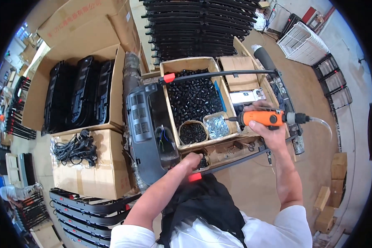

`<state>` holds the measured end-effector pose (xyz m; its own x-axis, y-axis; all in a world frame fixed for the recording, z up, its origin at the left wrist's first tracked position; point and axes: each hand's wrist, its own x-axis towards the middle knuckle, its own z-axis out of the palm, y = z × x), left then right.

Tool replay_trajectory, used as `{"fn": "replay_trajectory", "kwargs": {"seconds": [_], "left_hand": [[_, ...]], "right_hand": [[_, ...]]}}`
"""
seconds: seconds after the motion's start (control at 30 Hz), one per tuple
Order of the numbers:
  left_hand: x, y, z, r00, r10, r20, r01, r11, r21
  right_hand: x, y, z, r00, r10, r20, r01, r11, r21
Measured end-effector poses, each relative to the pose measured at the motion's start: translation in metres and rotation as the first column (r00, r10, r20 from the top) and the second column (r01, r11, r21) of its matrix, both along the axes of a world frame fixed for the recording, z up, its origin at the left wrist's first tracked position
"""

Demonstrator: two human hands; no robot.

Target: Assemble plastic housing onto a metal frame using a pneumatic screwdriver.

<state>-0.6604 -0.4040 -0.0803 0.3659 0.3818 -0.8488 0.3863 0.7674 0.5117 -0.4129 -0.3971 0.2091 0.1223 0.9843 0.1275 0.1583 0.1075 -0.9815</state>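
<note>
In the head view, I'm seeing the right hand point(269, 134) gripping an orange power driver point(262, 118), fingers closing around its body, over the right side of the parts tray point(190, 66). Its bit is pointing left across that tray, and a clear hose point(321, 121) is trailing off its rear, away from the tray. I'm judging the driver stiff and fairly weighty, with the hose adding slight drag; the thick body is offering the surest hold. The left hand point(191, 160) is dipping its fingers into a small cup of black pieces point(203, 162) just beyond the tray's near edge; I can't tell how wide they're spreading or whether they're pinching anything. Those pieces are looking hard, light and slippery, so I'm favouring fingertips.
</note>
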Motion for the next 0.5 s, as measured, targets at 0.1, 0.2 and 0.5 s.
{"fn": "replay_trajectory", "kwargs": {"seconds": [0.1,0.2,0.5], "left_hand": [[0.014,0.011,-0.025,0.957,-0.183,-0.224,0.205,0.975,0.081],[0.016,0.005,-0.049,0.912,-0.229,-0.340,0.327,0.907,0.265],[0.058,0.152,0.021,0.910,0.243,-0.336,0.181,0.496,0.849]], "right_hand": [[0.027,0.007,-0.015,0.997,0.022,-0.068,-0.020,0.999,0.028],[0.054,0.020,-0.028,0.996,0.037,-0.081,-0.037,0.999,-0.009],[0.107,0.077,-0.105,0.974,-0.030,-0.225,-0.006,0.988,-0.154]]}}
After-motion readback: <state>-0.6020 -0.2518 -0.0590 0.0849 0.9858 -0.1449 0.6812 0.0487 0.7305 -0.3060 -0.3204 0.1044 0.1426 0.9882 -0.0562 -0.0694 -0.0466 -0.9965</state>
